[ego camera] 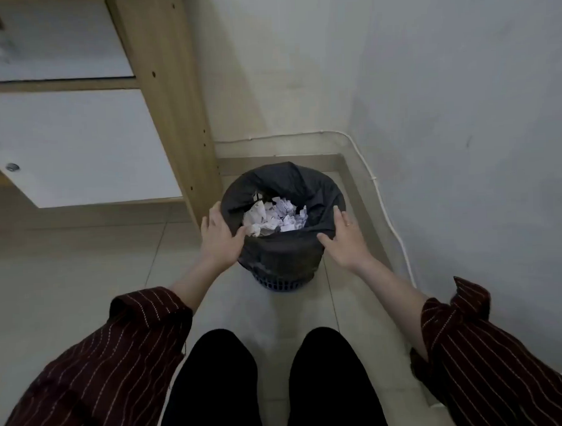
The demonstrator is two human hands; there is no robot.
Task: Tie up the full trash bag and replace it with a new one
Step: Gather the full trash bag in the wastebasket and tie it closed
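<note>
A black trash bag (284,251) lines a small blue plastic bin (280,284) standing on the floor in a corner. Crumpled white paper (275,217) fills the bag. My left hand (218,237) lies against the bag's left rim, fingers spread and fairly straight, thumb toward the paper. On the right rim rests my right hand (346,239), also with spread fingers. Neither hand has the plastic gathered or pinched.
A wooden desk leg (174,105) and white drawer fronts (73,146) stand close on the left of the bin. White walls meet behind it, with a white cable (381,196) running along the right wall. My knees (273,382) are in front.
</note>
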